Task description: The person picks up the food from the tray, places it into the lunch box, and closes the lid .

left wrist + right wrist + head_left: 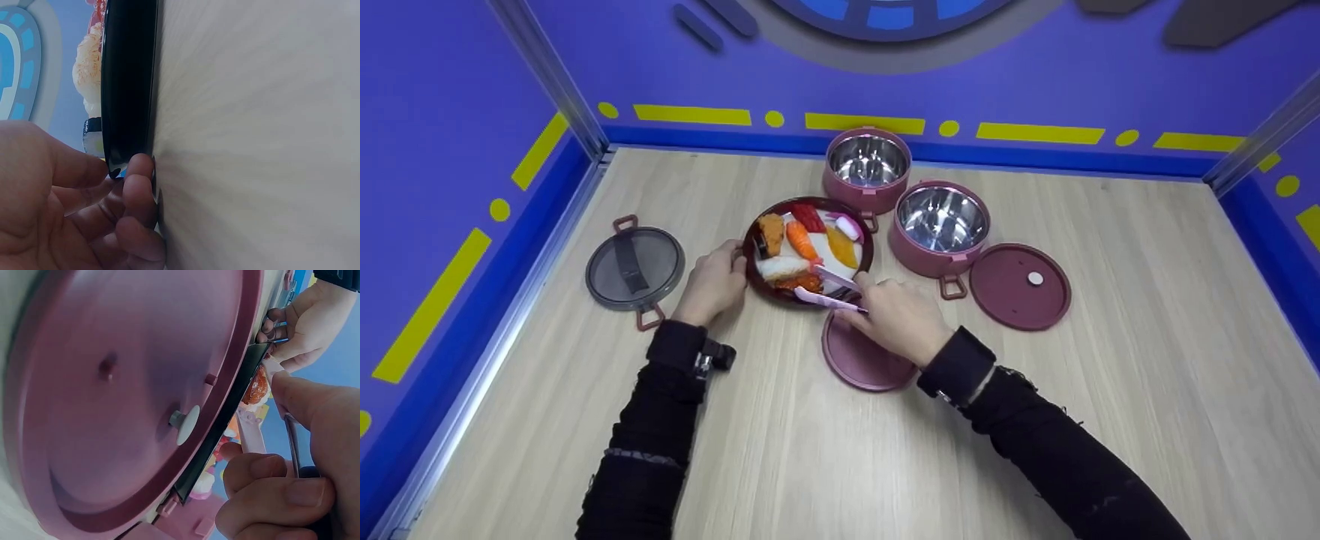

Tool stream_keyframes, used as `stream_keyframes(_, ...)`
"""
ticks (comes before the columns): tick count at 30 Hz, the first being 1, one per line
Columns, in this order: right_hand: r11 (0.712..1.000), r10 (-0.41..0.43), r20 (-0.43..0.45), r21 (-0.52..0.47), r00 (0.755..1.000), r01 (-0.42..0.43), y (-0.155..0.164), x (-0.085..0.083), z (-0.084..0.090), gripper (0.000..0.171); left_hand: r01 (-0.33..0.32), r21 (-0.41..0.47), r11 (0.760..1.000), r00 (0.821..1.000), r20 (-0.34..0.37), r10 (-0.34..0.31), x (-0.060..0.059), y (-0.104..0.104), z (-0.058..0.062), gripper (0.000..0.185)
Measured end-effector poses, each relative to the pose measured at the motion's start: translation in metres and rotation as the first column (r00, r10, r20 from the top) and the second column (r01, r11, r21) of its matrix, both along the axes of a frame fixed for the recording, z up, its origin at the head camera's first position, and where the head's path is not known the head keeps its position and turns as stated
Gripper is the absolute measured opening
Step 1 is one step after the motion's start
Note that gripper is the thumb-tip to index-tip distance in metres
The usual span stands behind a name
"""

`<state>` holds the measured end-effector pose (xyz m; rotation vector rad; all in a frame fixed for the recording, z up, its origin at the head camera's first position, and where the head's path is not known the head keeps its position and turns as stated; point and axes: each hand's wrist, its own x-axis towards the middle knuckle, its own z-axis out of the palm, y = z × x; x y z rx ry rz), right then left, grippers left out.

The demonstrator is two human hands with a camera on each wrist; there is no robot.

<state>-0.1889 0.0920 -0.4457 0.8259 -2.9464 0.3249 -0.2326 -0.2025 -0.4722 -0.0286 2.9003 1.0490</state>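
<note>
A dark round plate point(130, 79) holds several play foods, among them a brown fried piece point(771, 227), an orange piece point(800, 240) and a red one point(808, 218). My left hand point(712, 282) pinches the plate's left rim, thumb on top and fingers at the underside. My right hand point(906, 315) grips pink tongs point(823, 299) over the near side of the plate. Their tips are apart, close to a white piece point(781, 268) and a reddish-brown piece point(801, 283). Beneath the right hand lies a mauve lid point(135, 410) with a white knob, partly covered in the head view.
Two pink pots with steel insides, a rear one point(868, 196) and a nearer one point(934, 260), stand behind and right of the plate. Another mauve lid point(1012, 300) lies at the right. A grey translucent lid point(656, 262) with red handles lies at the left.
</note>
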Motion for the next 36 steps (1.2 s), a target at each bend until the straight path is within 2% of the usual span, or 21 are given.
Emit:
stream_keyframes(4, 1.000, 0.003, -0.078, 0.019, 0.997, -0.002, -0.0016, 0.0016, -0.0019, 0.050, 0.004, -0.011, 1.000, 1.000, -0.006, -0.004, -0.0007, 0.0003, 0.0004, 0.043)
stream_keyframes(8, 1.000, 0.001, -0.106, 0.016, 0.994, 0.001, -0.0036, 0.0023, -0.0023, 0.046, -0.002, -0.010, 1.000, 1.000, 0.010, 0.002, -0.0012, 0.0005, 0.0006, 0.043)
stream_keyframes(12, 1.000, -0.005, -0.110, 0.018, 0.994, 0.007, -0.0039, 0.0021, -0.0014, 0.044, -0.008, -0.002, 1.000, 1.000, 0.027, 0.008, -0.0012, 0.0002, 0.0011, 0.043)
stream_keyframes(30, 1.000, -0.010, -0.187, 0.005, 0.982, 0.012, 0.0019, -0.0004, -0.0016, 0.033, 0.009, -0.006, 1.000, 1.000, 0.022, -0.009, -0.0010, -0.0009, 0.0007, 0.044)
stream_keyframes(36, 1.000, 0.006, -0.156, -0.017, 0.988, -0.009, 0.0047, -0.0006, 0.0011, 0.032, 0.010, -0.016, 1.000, 1.000, 0.008, -0.010, -0.0004, -0.0010, 0.0009, 0.045)
